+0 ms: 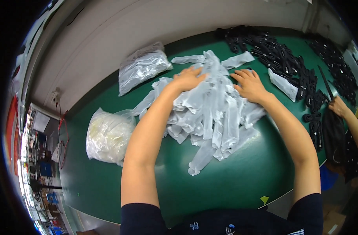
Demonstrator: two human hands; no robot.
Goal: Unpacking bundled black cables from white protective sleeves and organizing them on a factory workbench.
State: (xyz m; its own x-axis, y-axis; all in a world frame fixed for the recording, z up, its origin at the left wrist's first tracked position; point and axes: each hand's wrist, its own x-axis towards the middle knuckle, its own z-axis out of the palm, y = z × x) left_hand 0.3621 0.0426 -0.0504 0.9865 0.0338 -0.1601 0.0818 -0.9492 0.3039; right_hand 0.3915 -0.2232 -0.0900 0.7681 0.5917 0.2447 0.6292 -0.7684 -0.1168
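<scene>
A loose heap of narrow, frosted plastic sleeves (pixel 210 113) lies on the green table in front of me. My left hand (pixel 188 79) rests on the heap's far left side, palm down with the fingers stretched out. On its far right side lies my right hand (pixel 249 85), fingers spread over the sleeves. Neither hand shows anything gripped. One sleeve (pixel 237 60) sticks out beyond the heap at the back, between and past my hands. What is inside the sleeves, if anything, I cannot make out.
Left of the heap are a clear bag (pixel 110 135) with pale contents and a clear bag (pixel 144 66) of greyish ones. Bundled black cables (pixel 281 58) line the right side, with a white packet (pixel 282 84) beside them. At far right another person's hand (pixel 339 106) holds something black.
</scene>
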